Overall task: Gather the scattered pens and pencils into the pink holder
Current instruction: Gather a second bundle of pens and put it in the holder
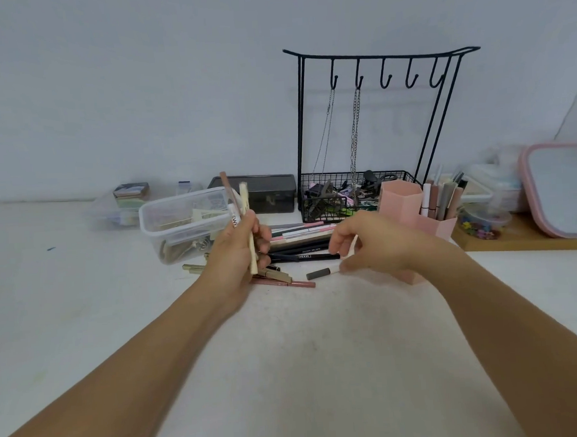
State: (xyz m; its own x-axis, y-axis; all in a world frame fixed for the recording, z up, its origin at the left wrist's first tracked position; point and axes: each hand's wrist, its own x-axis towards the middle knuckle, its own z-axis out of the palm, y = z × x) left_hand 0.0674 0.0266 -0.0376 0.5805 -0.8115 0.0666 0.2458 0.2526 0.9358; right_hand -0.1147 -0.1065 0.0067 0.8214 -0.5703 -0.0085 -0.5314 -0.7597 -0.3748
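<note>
My left hand (240,255) grips two upright pens (241,207), one brown-tipped and white, one cream. My right hand (369,243) pinches a white pen with a grey cap (319,273) that lies low over the table. Between and behind the hands lies a pile of scattered pens and pencils (300,243), black, pink and gold. The pink holder (408,204), with hexagonal cells, stands just right of my right hand, partly hidden by it. Several pens (442,195) stand in its right cell.
A clear plastic box (182,221) sits left of the pile, a dark box (272,189) behind it. A black wire rack (372,125) with hooks, chains and a basket of clips stands behind the holder. A pink-framed mirror (562,188) and small tubs rest on a wooden board at the right.
</note>
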